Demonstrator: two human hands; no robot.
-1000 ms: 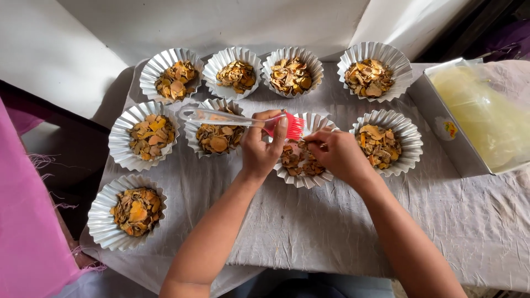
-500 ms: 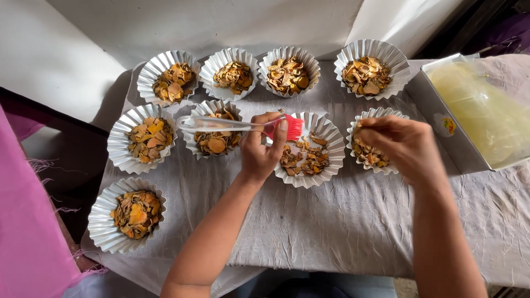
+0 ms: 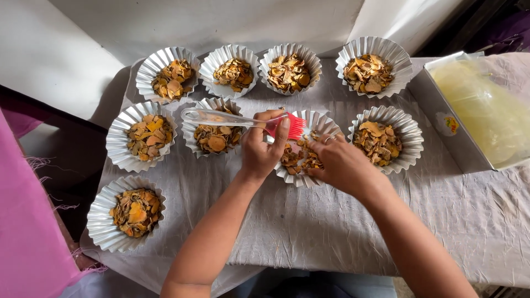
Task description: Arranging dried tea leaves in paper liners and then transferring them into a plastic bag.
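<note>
Crowding one foil cup (image 3: 323,126), both hands (image 3: 301,154) leave cloth (image 3: 309,232) below open

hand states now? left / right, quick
Left hand: closed on the red brush with the clear handle.
Right hand: fingers curled into the chips in the middle foil cup; any grip cannot be told.

Red-bristled brush (image 3: 287,126) (clear handle), silver pleated cups (image 3: 141,142), orange-brown chips (image 3: 216,138)

Red-bristled brush (image 3: 287,126) with clear handle lies level over the fluted foil cup (image 3: 326,124); orange-brown dried slices (image 3: 301,157) inside.
</note>
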